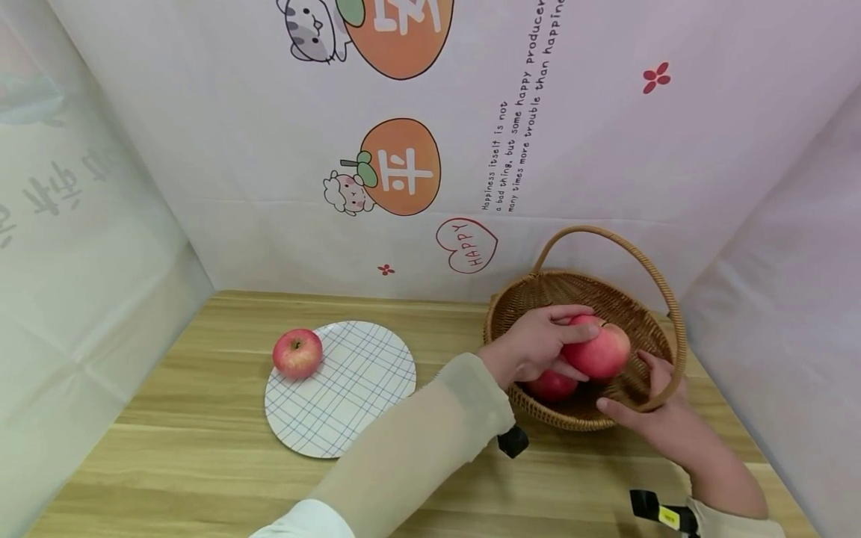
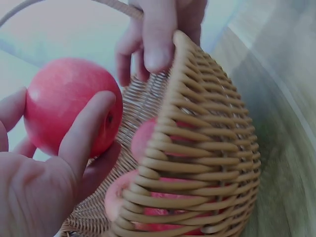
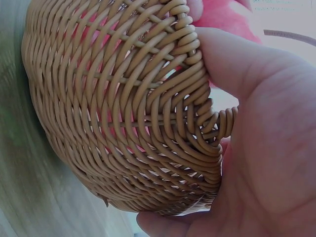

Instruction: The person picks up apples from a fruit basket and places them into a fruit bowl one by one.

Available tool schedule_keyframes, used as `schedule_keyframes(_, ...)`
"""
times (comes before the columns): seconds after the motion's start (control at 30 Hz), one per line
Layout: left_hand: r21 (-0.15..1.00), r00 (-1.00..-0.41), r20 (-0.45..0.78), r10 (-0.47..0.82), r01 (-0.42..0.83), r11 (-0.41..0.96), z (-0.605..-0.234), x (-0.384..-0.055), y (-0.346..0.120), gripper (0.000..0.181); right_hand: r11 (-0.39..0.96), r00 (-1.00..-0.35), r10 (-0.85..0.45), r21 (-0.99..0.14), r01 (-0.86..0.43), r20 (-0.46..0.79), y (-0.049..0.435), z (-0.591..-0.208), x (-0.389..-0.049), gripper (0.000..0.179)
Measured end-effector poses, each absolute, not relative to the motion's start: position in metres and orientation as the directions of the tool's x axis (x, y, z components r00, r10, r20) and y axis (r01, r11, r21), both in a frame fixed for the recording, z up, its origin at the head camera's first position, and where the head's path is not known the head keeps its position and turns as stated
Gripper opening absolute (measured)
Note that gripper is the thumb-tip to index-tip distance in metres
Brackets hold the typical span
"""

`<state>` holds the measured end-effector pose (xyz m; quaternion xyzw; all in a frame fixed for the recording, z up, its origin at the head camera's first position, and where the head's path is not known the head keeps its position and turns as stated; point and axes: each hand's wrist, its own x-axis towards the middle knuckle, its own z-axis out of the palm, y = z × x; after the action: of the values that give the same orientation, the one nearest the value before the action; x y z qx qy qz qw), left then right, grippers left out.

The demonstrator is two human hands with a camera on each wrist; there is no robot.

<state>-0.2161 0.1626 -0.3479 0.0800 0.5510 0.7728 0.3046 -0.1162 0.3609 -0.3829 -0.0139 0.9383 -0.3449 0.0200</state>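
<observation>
My left hand (image 1: pixel 541 344) holds a red apple (image 1: pixel 599 350) over the wicker basket (image 1: pixel 581 424), thumb and fingers spread round the fruit. In the left wrist view the held apple (image 2: pixel 69 106) is up beside the woven rim, with more red apples (image 2: pixel 143 138) lower inside the basket. One of those inside shows as a red apple (image 1: pixel 553 386) under my left hand in the head view. My right hand (image 1: pixel 662 411) grips the basket's rim on the right, by the foot of the arched handle (image 1: pixel 662 288); in the right wrist view its thumb lies over the rim.
On the left of the wooden table (image 1: pixel 168 441) lies a round white plate (image 1: pixel 359 381) with a blue grid pattern. Another apple (image 1: pixel 298 353) sits at the plate's upper left edge. Printed white sheets (image 1: pixel 572 149) enclose the table at the back and sides.
</observation>
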Motion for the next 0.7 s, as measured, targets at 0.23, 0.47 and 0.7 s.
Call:
schedule_keyframes(0.23, 0.848, -0.796, -0.148, 0.587, -0.408, -0.339, -0.341, -0.217, 0.149, 0.026, 0.769, -0.999, -0.037, -0.639, -0.006, -0.034, 0.361, -0.381, -0.116, 0.111)
schedule_keyframes(0.47, 0.814, -0.761, -0.105, 0.640, -0.435, -0.384, -0.339, -0.219, 0.136, 0.025, 0.759, -0.999, -0.040, -0.652, -0.007, -0.036, 0.361, -0.380, -0.115, 0.110)
schedule_keyframes(0.7, 0.825, -0.735, -0.086, 0.673, -0.431, -0.365, -0.342, -0.220, 0.118, 0.027, 0.750, -0.998, -0.050, -0.661, -0.014, -0.036, 0.362, -0.382, -0.116, 0.109)
